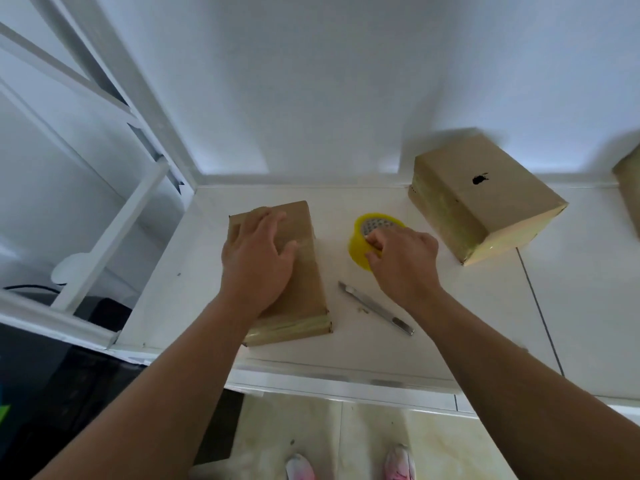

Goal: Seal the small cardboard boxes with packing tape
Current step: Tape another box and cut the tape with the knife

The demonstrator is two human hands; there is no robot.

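A flat brown cardboard box (304, 289) lies on the white counter (398, 348), with tape across its near end. My left hand (258, 252) rests flat on its top with fingers straight. To its right stands a yellow roll of packing tape (360, 242). My right hand (403, 256) grips the roll, with fingers curled over its rim and into its core. A larger cardboard box (485, 199) with a black apple logo and taped edges sits at the back right.
A silver utility knife (377, 308) lies on the counter between the flat box and my right arm. Part of another box (630, 188) shows at the right edge. White window frames (114, 216) stand to the left, a white wall behind.
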